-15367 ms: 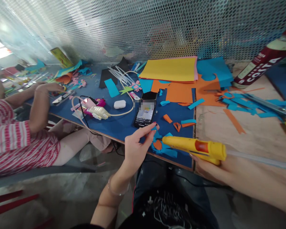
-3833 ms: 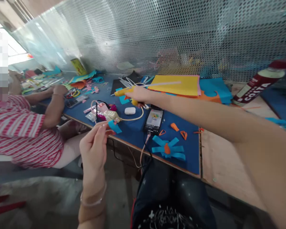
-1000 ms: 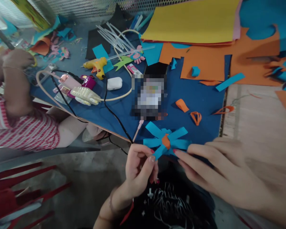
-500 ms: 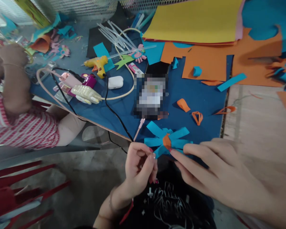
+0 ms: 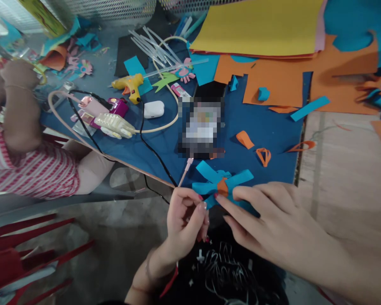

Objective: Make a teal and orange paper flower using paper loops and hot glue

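Observation:
A blue paper flower made of crossed strips with an orange centre lies at the near edge of the blue board. My left hand is curled at the flower's lower left, thumb and fingers pinched on a blue strip end. My right hand lies over the flower's right side, fingers stretched out and pressing on the strips beside the orange centre. Part of the flower is hidden under my right fingers.
A phone lies just behind the flower, its cable running off the edge. A yellow glue gun, white earbud case, glue sticks, orange loops and paper sheets lie further back. Another person sits at left.
My right hand has slid left over the flower, covering more of its right strips, with the fingertips now by the orange centre. My left hand stays pinched at the lower left.

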A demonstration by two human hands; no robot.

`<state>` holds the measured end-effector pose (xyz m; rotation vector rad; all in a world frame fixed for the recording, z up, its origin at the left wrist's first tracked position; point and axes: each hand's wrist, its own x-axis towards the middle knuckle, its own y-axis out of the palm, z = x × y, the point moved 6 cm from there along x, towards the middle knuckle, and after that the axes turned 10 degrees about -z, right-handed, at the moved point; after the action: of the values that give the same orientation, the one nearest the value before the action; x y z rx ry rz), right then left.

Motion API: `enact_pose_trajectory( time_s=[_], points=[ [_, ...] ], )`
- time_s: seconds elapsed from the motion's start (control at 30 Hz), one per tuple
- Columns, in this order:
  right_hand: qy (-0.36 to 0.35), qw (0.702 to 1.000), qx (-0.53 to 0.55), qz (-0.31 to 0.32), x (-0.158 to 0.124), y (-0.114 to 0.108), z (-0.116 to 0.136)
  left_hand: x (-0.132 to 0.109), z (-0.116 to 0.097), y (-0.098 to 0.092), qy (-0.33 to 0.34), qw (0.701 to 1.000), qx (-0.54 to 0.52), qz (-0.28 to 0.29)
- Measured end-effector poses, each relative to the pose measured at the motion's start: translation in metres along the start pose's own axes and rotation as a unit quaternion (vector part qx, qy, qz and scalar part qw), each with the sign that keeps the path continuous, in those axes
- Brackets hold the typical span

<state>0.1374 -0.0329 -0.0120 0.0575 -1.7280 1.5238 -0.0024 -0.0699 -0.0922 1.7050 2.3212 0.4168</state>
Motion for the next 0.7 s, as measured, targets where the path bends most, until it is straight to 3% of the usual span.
enact_pose_trajectory(
  time_s=[0.2,0.33,0.53,0.7],
  points=[
    [0.008,1.000,0.003,-0.001,0.000,0.004,-0.002,-0.002,-0.001,-0.002,0.002,1.000,0.013,0.007],
    [0.005,1.000,0.001,0.003,0.000,0.005,-0.001,-0.010,-0.007,-0.007,0.031,0.995,0.095,-0.002],
    [-0.009,1.000,-0.004,0.003,-0.001,0.007,0.002,-0.023,-0.012,-0.011,0.093,0.970,0.223,-0.007],
    [-0.011,1.000,-0.014,-0.009,-0.001,0.006,0.004,-0.020,-0.023,-0.017,0.198,0.930,0.299,-0.075]
  ],
)
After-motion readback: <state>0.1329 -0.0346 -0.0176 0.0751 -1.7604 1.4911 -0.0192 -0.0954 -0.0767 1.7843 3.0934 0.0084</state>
